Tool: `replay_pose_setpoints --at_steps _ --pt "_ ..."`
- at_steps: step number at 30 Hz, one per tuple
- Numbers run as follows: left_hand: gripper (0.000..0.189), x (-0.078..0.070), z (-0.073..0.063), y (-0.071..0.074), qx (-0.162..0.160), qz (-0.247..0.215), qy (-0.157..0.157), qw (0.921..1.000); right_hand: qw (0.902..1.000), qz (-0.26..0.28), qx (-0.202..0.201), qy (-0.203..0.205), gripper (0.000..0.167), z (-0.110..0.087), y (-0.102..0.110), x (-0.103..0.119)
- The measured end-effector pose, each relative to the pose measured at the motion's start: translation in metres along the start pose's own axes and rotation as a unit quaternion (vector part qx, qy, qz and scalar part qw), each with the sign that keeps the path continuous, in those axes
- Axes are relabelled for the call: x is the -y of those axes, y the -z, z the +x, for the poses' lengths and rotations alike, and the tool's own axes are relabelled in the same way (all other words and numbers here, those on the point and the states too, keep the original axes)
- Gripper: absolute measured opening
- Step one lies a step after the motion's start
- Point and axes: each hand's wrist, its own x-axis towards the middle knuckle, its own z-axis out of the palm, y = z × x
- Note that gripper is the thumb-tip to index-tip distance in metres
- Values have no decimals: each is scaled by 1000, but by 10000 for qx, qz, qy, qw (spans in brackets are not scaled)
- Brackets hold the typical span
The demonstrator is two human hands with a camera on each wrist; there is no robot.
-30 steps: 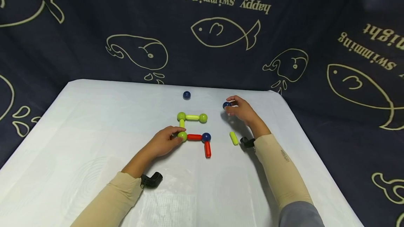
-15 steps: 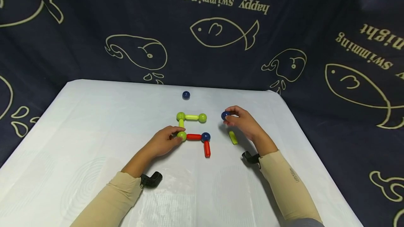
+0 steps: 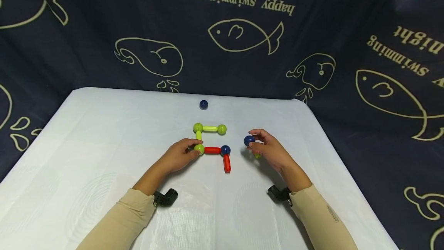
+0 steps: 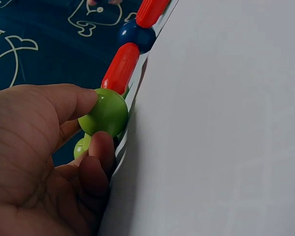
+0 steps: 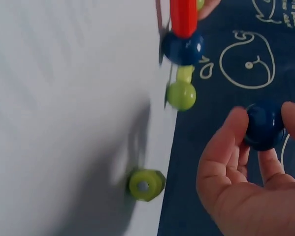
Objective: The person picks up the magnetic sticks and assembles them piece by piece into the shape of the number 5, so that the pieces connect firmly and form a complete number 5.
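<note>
My left hand (image 3: 178,155) grips a green ball (image 4: 107,114) at the near left corner of a joined ball-and-rod figure. From that ball a green rod (image 3: 198,135) leads back to another green ball (image 3: 198,127), and a red rod (image 3: 212,150) runs right to a blue ball (image 3: 225,150). A second red rod (image 3: 227,164) points from there toward me. Farther back, a green rod (image 3: 210,129) ends in a green ball (image 3: 222,129). My right hand (image 3: 270,150) pinches a loose blue ball (image 5: 264,126) above the table, over a loose green rod (image 5: 146,185) that it partly hides.
Another blue ball (image 3: 203,104) lies alone near the back of the white-covered table (image 3: 114,126). A dark cloth (image 3: 194,61) with fish drawings hangs behind the table and along its sides.
My right hand has carried the blue ball toward me, from the back right to over the loose green rod. My left hand keeps its grip on the green ball.
</note>
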Motion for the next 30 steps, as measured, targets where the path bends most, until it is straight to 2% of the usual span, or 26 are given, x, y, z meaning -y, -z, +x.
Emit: replay_pose_setpoints --at_steps 4,13,18,30 --pt "35 -1 0 0 5 -9 4 10000 10000 -25 -7 -40 41 -10 -4 -4" --pt "35 0 0 1 -5 -47 18 10000 9989 -322 334 14 34 -29 -12 -8" --pt "35 1 0 1 -17 -25 26 10000 9980 -445 440 27 33 -32 -18 -12" --pt "36 2 0 1 5 -57 -27 10000 9869 -1046 1188 -296 25 -37 -35 -19"
